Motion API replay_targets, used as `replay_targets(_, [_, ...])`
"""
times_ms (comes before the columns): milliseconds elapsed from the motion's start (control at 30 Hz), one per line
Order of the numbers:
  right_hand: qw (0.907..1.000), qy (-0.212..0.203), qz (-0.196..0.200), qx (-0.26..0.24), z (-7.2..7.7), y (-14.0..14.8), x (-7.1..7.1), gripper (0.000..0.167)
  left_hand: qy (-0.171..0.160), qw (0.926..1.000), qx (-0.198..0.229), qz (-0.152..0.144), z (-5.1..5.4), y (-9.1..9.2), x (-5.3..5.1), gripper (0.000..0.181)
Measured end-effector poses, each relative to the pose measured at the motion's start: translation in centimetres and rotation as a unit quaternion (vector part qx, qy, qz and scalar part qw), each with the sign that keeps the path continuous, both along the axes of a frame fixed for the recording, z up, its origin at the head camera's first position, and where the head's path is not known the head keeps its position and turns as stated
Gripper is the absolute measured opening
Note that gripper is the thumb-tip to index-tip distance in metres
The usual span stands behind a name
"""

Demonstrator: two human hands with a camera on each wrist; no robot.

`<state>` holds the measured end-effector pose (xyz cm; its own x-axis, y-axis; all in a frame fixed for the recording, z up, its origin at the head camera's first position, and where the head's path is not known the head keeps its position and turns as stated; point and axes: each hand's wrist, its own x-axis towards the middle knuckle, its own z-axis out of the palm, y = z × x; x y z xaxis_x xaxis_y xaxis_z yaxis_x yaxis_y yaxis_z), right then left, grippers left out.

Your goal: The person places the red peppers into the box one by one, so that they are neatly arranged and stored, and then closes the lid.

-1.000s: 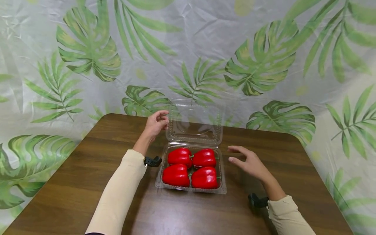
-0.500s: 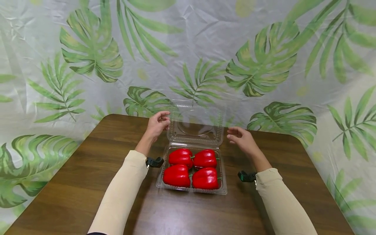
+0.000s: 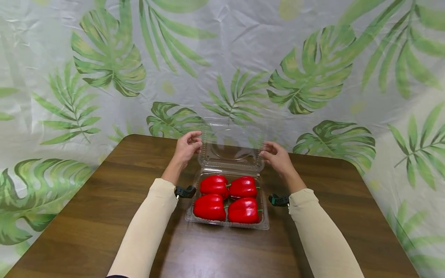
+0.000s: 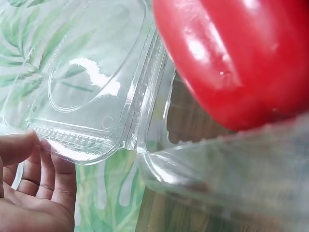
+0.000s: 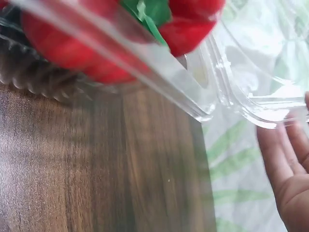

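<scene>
A clear hinged plastic clamshell container (image 3: 227, 226) sits on the table, its transparent lid (image 3: 232, 152) standing raised at the back. Several red bell peppers (image 3: 209, 207) with green stems lie inside the base in two rows. At the lid's left edge, my left hand (image 3: 187, 146) pinches the rim; the left wrist view shows the thumb (image 4: 19, 146) on one side and fingers on the other. My right hand (image 3: 277, 155) holds the opposite edge. In the right wrist view, its fingers (image 5: 275, 152) lie behind the rim, with most of the thumb cut off by the frame.
The dark brown wooden table (image 3: 87, 208) extends to both sides and in front of the container. Behind its far edge hangs a pale curtain (image 3: 240, 42) printed with green leaves. Each wrist carries a small black camera (image 3: 185, 192).
My right hand has moved up and left from beside the container to the lid's right edge and taken hold there. The left hand keeps its place at the left edge.
</scene>
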<state>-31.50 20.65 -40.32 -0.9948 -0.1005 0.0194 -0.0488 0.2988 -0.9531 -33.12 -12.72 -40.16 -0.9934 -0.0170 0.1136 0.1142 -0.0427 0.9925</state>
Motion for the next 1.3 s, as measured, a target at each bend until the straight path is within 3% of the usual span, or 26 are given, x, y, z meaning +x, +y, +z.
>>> replay_targets(233, [0.9965,0.034,-0.051,-0.057,0.03,-0.18,0.05,0.042,0.001,0.9999,0.014,0.0,-0.05,0.14,-0.01,0.043])
replay_targets(500, [0.9906,0.042,-0.05,-0.12,0.09,-0.26,-0.17,0.042,0.008,0.9999,0.012,0.001,-0.16,0.08,-0.11,0.043])
replay_targets(1000, [0.99,0.045,-0.052,-0.123,0.64,-0.27,0.33,0.037,0.008,0.9999,-0.008,-0.009,0.44,0.1,0.02,0.042])
replay_targets(1300, [0.9932,0.065,-0.036,-0.089,0.86,0.37,0.74,0.036,0.009,0.9997,-0.02,-0.011,0.76,0.04,0.41,0.037])
